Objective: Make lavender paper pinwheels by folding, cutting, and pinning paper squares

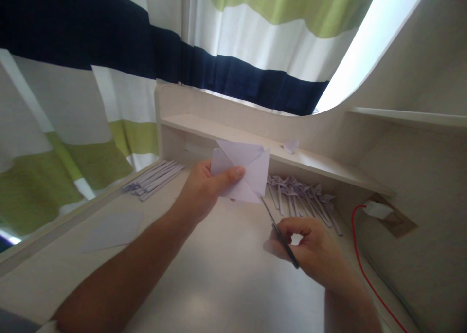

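From where I stand, the left hand [199, 187] pinches a thin, pale lilac-white paper square [257, 175] near the centre of the frame, thumb pressed flat near its middle and fingers hidden behind. The square is held up above the smooth white desk [219, 289], crossed by diagonal lines; I can't tell everywhere which are creases and which are slits. The right hand [310, 245], right of centre and lower, grips a slim pair of dark-handled metal scissors [284, 245], their tip at the paper's lower right corner. Whether the blades are parted is too small to tell.

The trouble I'd watch for is a cut carried too far along that diagonal: it could reach the middle and split the sheet, or nick the thumb resting there. A loose pinch could let the paper sag and the line wander, since nothing supports its free edges.

Beyond the right hand, white paper pinwheels on rolled sticks [292, 189] lie close together, easily crushed if an elbow or sleeve swept them. White rolled paper tubes [156, 177] lie at left, above some flat white paper [113, 231].
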`<state>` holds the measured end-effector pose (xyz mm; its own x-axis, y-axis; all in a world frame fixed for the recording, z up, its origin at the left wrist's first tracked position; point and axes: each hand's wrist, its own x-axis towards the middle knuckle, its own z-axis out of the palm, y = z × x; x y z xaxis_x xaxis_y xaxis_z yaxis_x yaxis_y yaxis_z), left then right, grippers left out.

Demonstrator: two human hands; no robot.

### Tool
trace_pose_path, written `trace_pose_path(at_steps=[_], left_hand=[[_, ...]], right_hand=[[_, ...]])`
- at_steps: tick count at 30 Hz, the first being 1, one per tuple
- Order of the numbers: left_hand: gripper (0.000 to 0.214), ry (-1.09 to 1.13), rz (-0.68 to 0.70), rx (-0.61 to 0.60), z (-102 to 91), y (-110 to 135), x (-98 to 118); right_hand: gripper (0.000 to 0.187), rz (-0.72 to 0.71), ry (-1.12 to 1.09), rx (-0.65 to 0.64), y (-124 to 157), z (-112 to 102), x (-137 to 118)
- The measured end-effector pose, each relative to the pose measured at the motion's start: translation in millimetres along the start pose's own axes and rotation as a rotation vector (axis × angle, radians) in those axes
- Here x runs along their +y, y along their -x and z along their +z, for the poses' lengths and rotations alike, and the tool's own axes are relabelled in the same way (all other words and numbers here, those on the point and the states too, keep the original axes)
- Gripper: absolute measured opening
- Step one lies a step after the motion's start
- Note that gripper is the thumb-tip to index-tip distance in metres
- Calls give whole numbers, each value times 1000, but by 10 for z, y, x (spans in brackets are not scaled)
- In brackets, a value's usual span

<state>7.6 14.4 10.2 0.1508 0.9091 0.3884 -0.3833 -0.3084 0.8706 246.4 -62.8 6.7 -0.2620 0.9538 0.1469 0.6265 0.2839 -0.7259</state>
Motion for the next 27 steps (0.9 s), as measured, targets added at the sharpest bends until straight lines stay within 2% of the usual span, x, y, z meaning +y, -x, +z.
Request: trace_pose_path(at_steps=[10,27], left_hand=[[27,-61,-9,37,2,5,19],[28,-67,0,34,-1,6,17]], right_hand=[[43,4,2,12,-6,11,20],[49,20,-12,31,0,-3,-1]])
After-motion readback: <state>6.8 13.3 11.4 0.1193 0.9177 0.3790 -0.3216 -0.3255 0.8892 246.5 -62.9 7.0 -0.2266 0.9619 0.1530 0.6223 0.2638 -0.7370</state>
